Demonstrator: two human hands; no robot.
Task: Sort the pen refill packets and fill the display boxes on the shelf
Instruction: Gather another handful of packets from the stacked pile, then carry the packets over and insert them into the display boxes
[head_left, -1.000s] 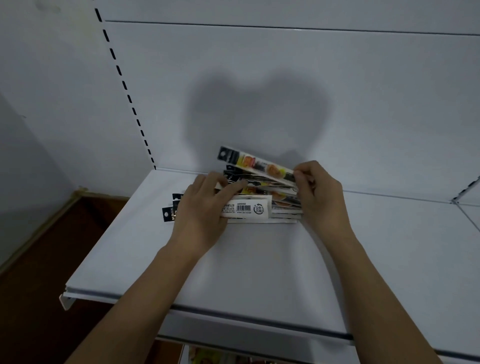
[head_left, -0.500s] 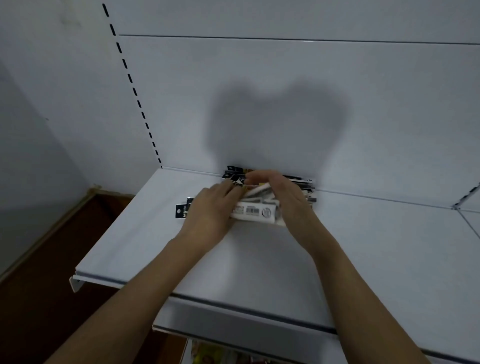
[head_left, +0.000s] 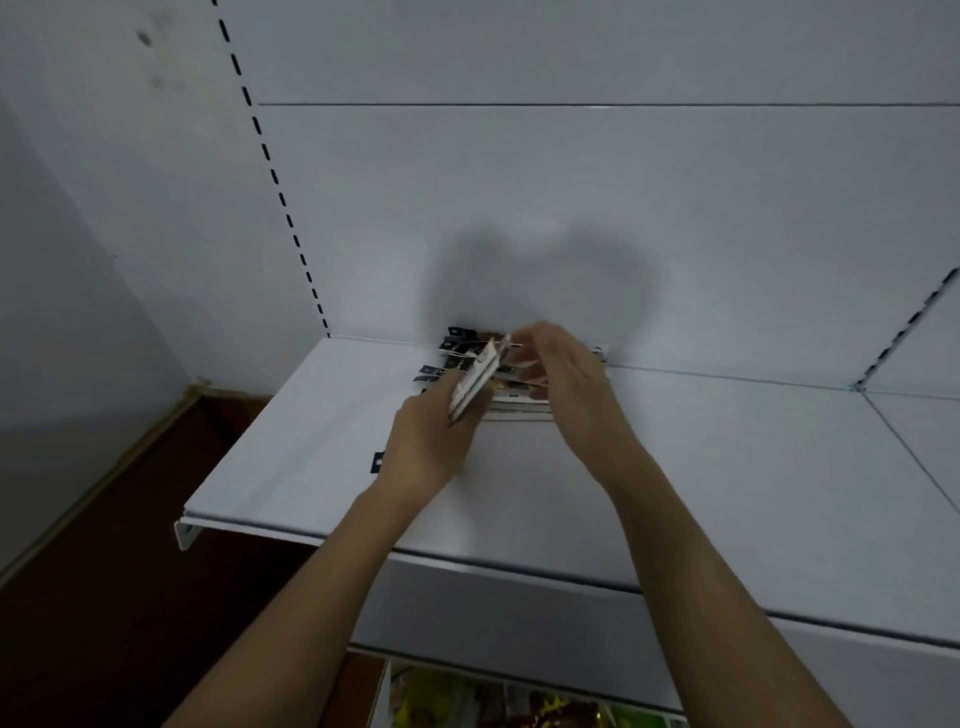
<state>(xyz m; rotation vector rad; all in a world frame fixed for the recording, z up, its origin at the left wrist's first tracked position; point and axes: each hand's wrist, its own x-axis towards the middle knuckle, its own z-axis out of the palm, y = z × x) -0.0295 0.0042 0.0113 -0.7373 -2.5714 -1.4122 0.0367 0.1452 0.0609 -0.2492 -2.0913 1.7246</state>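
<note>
Left hand (head_left: 434, 441) grips a thin white bundle of flat pen refill packets (head_left: 475, 382), fingers curled shut around its near end. Bundle's long axis runs diagonally, from the left palm up and away toward the back panel, tilted up off the white metal shelf (head_left: 291, 441).

Right hand (head_left: 563, 382) sits just right of the bundle's far end, partly open, fingers (head_left: 524, 345) spread and blurred over the loose stack of colourful packets with black hanger tabs (head_left: 514, 402). Cannot tell whether it pinches a packet or only touches the stack.

Key relation: the stack lies flat at the back of the shelf, close to the white back panel (head_left: 571, 208), long axis roughly left-right, black tabs fanned out to the left. It is directly under the right fingertips and just beyond the left hand's bundle, so the right hand is the nearer one for the next pick; the left is occupied as holder.

One black tab (head_left: 378, 461) peeks out beside the left wrist (probably a stray packet, mostly hidden).

No display boxes in view, so I judge this as the sorting stage, filling not begun.
</note>
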